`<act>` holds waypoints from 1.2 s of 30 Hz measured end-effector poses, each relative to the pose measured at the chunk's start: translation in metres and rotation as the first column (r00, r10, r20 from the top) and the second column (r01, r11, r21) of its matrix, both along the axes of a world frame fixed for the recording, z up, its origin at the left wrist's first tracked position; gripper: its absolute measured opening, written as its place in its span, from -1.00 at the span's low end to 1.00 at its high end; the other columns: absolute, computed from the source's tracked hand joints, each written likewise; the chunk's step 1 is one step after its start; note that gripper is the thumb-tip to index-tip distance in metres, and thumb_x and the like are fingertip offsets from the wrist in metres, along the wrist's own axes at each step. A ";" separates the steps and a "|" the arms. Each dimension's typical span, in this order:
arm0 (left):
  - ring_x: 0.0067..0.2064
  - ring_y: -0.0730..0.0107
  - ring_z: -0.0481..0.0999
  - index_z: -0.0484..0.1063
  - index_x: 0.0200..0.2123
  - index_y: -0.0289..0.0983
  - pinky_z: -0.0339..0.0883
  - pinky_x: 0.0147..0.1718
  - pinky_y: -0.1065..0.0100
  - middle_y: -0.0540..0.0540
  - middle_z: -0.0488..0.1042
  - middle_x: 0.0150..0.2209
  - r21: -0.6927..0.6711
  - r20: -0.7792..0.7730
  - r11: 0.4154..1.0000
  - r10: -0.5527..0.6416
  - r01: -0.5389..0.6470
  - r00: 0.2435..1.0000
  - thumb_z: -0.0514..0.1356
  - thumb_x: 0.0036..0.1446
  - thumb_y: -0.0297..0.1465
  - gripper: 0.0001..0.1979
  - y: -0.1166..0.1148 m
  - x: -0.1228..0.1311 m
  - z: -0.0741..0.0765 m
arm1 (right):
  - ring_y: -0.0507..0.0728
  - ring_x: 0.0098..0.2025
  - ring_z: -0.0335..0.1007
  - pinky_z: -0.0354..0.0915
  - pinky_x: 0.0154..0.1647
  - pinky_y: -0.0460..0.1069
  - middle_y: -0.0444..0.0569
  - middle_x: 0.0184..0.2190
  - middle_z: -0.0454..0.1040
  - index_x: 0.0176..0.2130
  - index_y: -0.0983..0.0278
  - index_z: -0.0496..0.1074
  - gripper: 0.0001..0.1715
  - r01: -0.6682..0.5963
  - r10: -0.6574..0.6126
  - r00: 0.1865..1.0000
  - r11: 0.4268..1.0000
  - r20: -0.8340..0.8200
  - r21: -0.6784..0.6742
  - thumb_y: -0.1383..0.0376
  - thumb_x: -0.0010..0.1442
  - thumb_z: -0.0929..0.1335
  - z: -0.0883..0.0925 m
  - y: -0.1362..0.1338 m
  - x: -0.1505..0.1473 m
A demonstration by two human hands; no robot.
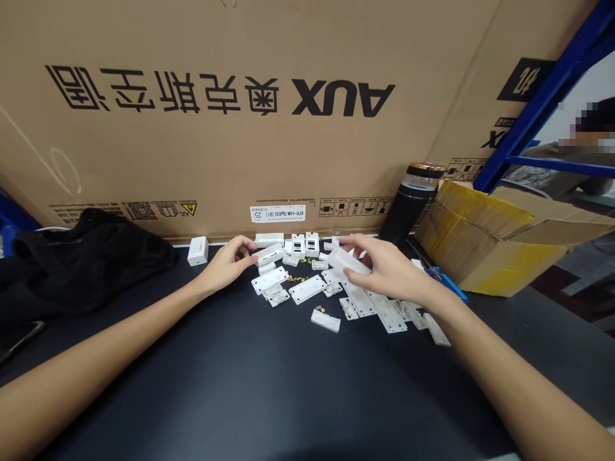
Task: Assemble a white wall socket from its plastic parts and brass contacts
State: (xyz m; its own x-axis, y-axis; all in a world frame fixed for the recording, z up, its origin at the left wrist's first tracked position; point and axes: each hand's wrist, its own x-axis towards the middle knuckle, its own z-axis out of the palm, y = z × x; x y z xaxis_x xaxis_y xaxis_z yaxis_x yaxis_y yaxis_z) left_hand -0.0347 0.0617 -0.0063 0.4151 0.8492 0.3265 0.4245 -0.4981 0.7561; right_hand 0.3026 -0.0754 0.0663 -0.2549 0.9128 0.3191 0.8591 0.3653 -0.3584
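My right hand (384, 269) is closed round a white plastic cover (346, 261), held just above a scatter of white plastic parts (307, 289) on the black table (269, 384). My left hand (225, 264) rests at the left edge of the scatter, its fingertips pinching the end of a long white housing (270, 255). Small brass screws (298, 279) lie among the parts. Two assembled white modules (305, 244) stand at the back of the pile.
A large AUX cardboard box (240, 109) stands as a wall behind the table. A black cloth (72, 256) lies left, a single white block (198, 250) beside it. A dark cylindrical bottle (408, 205) and an open yellow-taped carton (500, 237) are at the right. Another person sits far right.
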 end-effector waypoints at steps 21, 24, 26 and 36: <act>-0.58 0.50 0.21 0.23 -0.44 -0.20 0.11 -0.53 0.39 0.10 0.29 -0.57 0.383 0.113 0.924 -0.041 -0.006 0.993 0.22 0.09 -0.43 -0.82 -0.026 -0.002 0.009 | 0.15 -0.11 0.42 0.30 0.03 0.09 0.00 -0.16 0.53 0.03 0.27 0.47 -0.59 -0.498 0.496 0.866 0.837 -0.071 -0.227 0.10 0.27 0.44 -0.008 -0.026 -0.057; -0.59 0.50 0.15 0.25 -0.46 -0.19 0.06 -0.53 0.35 0.10 0.22 -0.57 0.501 0.032 0.855 -0.176 0.137 0.984 0.21 0.01 -0.49 -0.85 -0.039 0.002 0.010 | 0.14 -0.13 0.44 0.30 0.02 0.09 -0.02 -0.18 0.55 -0.07 0.26 0.53 -0.78 -0.450 0.461 0.887 0.866 -0.002 -0.220 0.26 0.28 0.41 -0.001 -0.023 -0.046; -0.59 0.49 0.13 0.27 -0.44 -0.18 0.05 -0.54 0.34 0.09 0.24 -0.55 0.548 -0.034 0.795 -0.288 0.259 0.957 0.19 0.02 -0.49 -0.87 -0.051 0.007 0.011 | 0.15 -0.12 0.46 0.30 0.03 0.09 -0.02 -0.18 0.56 -0.12 0.27 0.56 -0.82 -0.434 0.452 0.891 0.869 0.026 -0.237 0.33 0.25 0.41 0.000 -0.021 -0.039; -0.50 0.35 0.40 0.36 -0.08 -0.23 0.21 -0.56 0.30 -0.04 0.45 -0.42 0.553 -0.372 0.491 -0.577 0.673 0.727 0.17 0.23 -0.29 -0.78 -0.104 0.037 0.019 | 0.12 -0.20 0.46 0.30 -0.03 0.07 -0.04 -0.26 0.57 -0.19 0.26 0.61 -0.84 -0.432 0.459 0.886 0.866 0.061 -0.252 0.37 0.24 0.40 -0.001 -0.019 -0.034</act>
State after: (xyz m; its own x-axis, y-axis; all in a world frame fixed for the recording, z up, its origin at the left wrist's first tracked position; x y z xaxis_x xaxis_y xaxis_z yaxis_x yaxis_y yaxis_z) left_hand 0.0022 -0.0426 0.0129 0.8287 -0.0351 0.5586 -0.1294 -0.9830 0.1302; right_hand 0.2683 -0.0939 0.0656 -0.6737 0.7363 0.0625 0.6641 0.6403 -0.3859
